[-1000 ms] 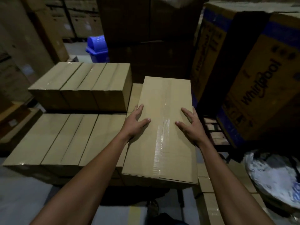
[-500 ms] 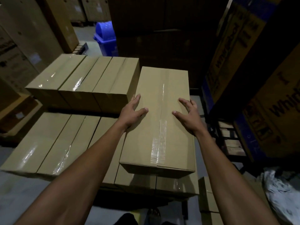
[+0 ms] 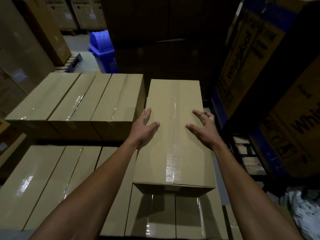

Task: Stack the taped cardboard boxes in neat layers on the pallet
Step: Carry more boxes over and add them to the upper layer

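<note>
A: Taped cardboard box [image 3: 174, 135] — where does it sit?

B: On the upper layer, at the right end, lengthwise away from the viewer. It rests on the bottom layer of boxes [image 3: 52, 184], whose taped tops run across the near left and show under its near end.

A: Start bigger. What surrounds it?

B: Tall printed cartons [image 3: 270, 70] lean in on the right, dark stacked cartons fill the back. On the left of the held box, a row of second-layer boxes [image 3: 74, 103] stands side by side, its right end very near the box's far left corner; whether they touch, I cannot tell.

A: And smaller things?

B: A blue bin [image 3: 103, 52] on the floor behind the row. Crumpled pale sheeting [image 3: 304, 210] at the lower right.

A: The hands?

B: Left hand [image 3: 143, 127] is spread flat on the box's top, fingers reaching its left edge, thumb pointing inward. Right hand [image 3: 204, 129] is spread too, thumb on top, fingers curling over the right edge. Both are open and press the box from each side; neither closes round anything
</note>
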